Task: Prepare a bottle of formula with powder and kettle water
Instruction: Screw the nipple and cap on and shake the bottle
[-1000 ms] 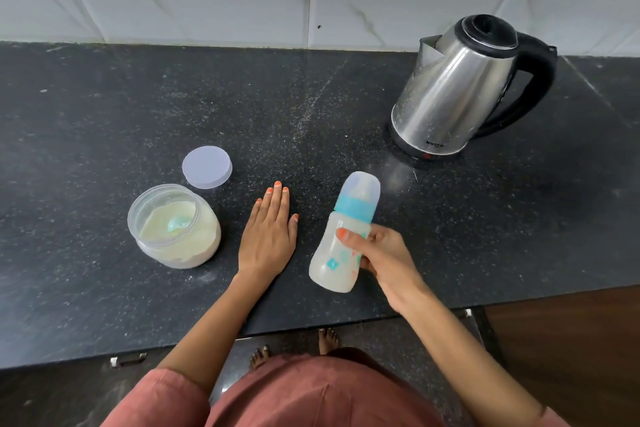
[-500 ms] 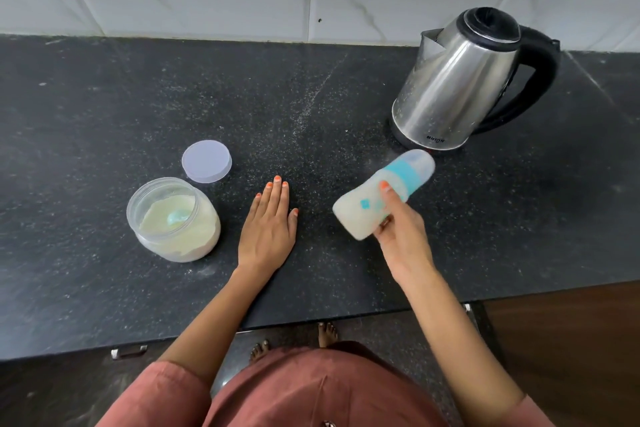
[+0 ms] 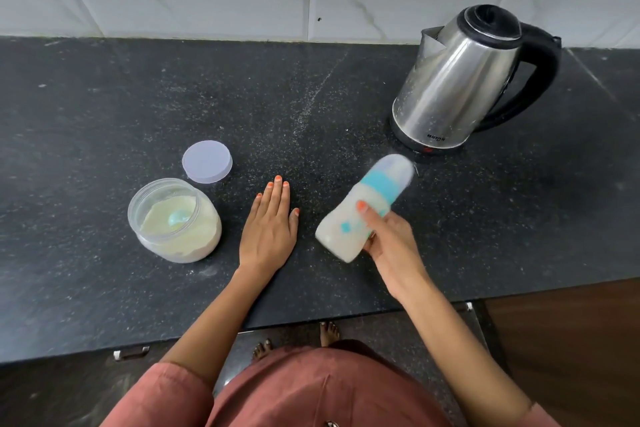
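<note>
Powder jar open w/ scoop inside; its lid just behind, on counter. Left hand flat on counter, fingers spread, holding nothing. Right hand wrapped round capped bottle, tilted, milky, blurred, above counter. Kettle back right.

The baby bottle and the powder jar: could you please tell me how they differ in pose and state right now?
The baby bottle is held tilted above the counter in the right hand; the powder jar stands upright on the counter. The bottle is capped, with a teal collar; the jar is open, its lid lying beside it. The bottle is slim and motion-blurred; the jar is squat and sharp. Both are translucent with pale contents.
</note>
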Action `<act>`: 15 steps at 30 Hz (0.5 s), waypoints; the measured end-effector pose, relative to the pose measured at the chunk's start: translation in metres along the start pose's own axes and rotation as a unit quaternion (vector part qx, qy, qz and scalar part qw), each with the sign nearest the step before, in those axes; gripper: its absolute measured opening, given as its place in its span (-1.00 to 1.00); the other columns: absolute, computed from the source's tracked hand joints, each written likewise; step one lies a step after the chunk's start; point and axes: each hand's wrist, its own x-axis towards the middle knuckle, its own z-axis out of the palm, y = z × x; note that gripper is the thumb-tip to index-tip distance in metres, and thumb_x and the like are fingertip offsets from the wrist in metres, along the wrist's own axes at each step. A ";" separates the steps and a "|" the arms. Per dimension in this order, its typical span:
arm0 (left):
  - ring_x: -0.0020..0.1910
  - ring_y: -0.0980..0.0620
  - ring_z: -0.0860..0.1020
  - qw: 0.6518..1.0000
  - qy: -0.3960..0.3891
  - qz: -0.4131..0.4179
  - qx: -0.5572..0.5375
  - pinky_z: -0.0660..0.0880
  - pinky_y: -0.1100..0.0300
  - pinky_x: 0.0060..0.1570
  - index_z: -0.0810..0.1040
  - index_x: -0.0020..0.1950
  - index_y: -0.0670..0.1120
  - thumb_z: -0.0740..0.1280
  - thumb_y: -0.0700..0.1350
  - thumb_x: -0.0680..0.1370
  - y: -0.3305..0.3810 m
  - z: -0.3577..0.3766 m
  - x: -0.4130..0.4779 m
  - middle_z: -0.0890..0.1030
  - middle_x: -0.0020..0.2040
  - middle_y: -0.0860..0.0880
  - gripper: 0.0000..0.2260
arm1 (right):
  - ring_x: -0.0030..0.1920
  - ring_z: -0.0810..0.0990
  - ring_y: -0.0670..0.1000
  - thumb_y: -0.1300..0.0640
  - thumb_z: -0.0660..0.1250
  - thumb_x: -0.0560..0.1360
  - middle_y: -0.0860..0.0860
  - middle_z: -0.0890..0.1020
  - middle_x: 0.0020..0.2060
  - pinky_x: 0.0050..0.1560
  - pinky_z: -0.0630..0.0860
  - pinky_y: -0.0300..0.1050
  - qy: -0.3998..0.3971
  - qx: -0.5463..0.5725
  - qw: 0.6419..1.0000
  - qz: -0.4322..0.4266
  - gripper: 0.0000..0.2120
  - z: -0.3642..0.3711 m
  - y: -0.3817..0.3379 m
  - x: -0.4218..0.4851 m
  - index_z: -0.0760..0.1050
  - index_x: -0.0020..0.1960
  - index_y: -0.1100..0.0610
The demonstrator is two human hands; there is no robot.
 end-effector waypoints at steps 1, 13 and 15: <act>0.51 -0.01 -0.05 1.000 -0.002 0.001 0.001 -0.21 0.19 0.40 -0.03 0.50 -0.18 -0.07 -0.03 0.64 0.000 0.000 0.000 -0.01 0.53 -0.11 -0.54 | -0.19 0.65 -0.09 0.26 0.34 0.39 -0.07 0.70 -0.29 -0.12 0.59 -0.20 -0.038 -0.075 0.996 0.007 -0.89 -0.001 0.003 -0.006 0.57 -0.14 0.08; 0.51 -0.02 -0.05 1.000 -0.008 -0.003 -0.002 -0.18 0.17 0.42 -0.03 0.49 -0.18 -0.04 -0.04 0.64 0.000 0.000 0.000 -0.01 0.53 -0.11 -0.54 | -0.17 0.64 -0.08 0.31 0.37 0.36 -0.04 0.69 -0.24 -0.05 0.57 -0.14 -0.052 -0.132 0.990 -0.016 -0.85 0.000 0.004 -0.009 0.57 -0.13 0.10; 0.51 -0.01 -0.05 1.000 -0.005 -0.006 -0.003 -0.19 0.17 0.42 -0.04 0.49 -0.18 -0.03 -0.04 0.64 0.001 -0.001 -0.001 -0.01 0.53 -0.11 -0.53 | -0.17 0.64 -0.09 0.29 0.43 0.28 -0.05 0.70 -0.25 -0.04 0.57 -0.13 -0.069 -0.161 0.984 -0.016 -0.82 -0.001 0.003 -0.011 0.59 -0.15 0.10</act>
